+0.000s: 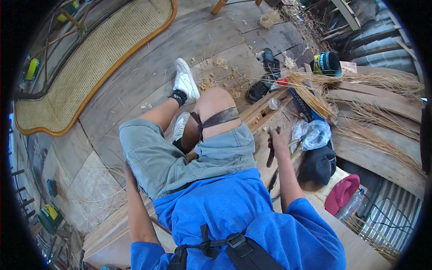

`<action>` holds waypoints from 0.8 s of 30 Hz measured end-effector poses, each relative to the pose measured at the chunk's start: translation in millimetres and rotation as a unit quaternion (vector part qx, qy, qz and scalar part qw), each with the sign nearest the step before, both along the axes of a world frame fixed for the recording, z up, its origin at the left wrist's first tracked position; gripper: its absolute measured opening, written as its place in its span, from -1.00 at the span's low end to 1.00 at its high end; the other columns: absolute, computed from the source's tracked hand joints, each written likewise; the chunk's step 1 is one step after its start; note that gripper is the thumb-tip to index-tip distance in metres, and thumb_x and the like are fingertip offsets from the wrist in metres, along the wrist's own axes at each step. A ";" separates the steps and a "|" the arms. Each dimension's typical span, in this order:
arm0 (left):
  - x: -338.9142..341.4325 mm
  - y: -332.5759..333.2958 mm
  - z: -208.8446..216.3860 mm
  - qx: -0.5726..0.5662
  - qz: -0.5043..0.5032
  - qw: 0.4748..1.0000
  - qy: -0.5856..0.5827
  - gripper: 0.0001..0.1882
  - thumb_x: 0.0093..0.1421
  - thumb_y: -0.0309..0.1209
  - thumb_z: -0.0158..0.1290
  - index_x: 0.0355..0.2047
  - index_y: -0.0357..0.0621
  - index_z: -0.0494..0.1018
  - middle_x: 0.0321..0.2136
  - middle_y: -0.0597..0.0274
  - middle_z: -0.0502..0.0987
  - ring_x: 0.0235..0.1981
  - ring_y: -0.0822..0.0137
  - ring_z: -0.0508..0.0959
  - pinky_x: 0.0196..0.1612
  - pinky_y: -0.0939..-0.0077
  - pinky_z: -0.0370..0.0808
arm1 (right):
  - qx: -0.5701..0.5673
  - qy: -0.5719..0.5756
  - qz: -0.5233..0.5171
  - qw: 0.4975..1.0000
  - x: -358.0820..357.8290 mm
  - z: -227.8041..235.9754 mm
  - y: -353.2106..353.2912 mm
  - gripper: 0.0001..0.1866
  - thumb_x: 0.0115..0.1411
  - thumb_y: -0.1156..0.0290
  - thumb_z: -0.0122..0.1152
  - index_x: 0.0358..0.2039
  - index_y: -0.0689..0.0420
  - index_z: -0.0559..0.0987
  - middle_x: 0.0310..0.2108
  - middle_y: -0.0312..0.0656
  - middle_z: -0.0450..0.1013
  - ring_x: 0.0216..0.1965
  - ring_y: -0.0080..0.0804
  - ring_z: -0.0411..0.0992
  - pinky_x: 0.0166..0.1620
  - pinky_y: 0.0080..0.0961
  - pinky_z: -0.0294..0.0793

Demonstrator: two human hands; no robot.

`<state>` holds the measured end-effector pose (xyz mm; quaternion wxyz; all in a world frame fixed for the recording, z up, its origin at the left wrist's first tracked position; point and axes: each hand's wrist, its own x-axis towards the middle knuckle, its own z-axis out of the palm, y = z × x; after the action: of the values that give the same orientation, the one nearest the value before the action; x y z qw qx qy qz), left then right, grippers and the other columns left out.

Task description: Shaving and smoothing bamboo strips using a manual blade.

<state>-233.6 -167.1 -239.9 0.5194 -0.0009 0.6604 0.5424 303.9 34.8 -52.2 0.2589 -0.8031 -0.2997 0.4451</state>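
My right hand (280,138) is closed around a short dark brown tool (270,157), seen beside the right thigh. Its kind cannot be made out. Right beside that hand lies a crumpled clear plastic bag (310,135), with a small clear cup (273,104) a little farther off on the wooden bench (263,114). My left hand (128,173) is down along the outer side of the left thigh, and its fingers are mostly hidden by the grey shorts (166,175). A dark cloth band (221,118) is tied round my right knee.
A wood-framed woven cane panel (121,40) stands at the far left. Bundles of cane strips (310,94) lie on boards at the right, near a dark tub (327,64). Sandals (265,78) and shavings (209,83) lie on the floor. A black cap (317,165) and plastic bottle (351,204) sit at right.
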 end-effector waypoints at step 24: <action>45.4 82.2 167.5 -0.167 -0.165 0.837 0.493 -0.60 0.24 -0.29 -0.29 -0.09 -0.34 0.37 -0.18 -0.10 0.45 -0.12 0.03 0.42 -0.05 0.32 0.29 | 0.153 0.324 -0.319 0.877 -20.2 -75.2 196.1 -0.88 0.15 0.41 -0.01 -0.49 0.10 0.31 -0.62 -0.29 0.29 -0.72 -0.47 0.21 -0.67 -0.41 0.21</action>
<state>-188.3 -84.9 -72.4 0.1987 0.2893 0.9001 0.2582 283.7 230.9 -127.3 0.5891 -0.6167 0.0091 0.5221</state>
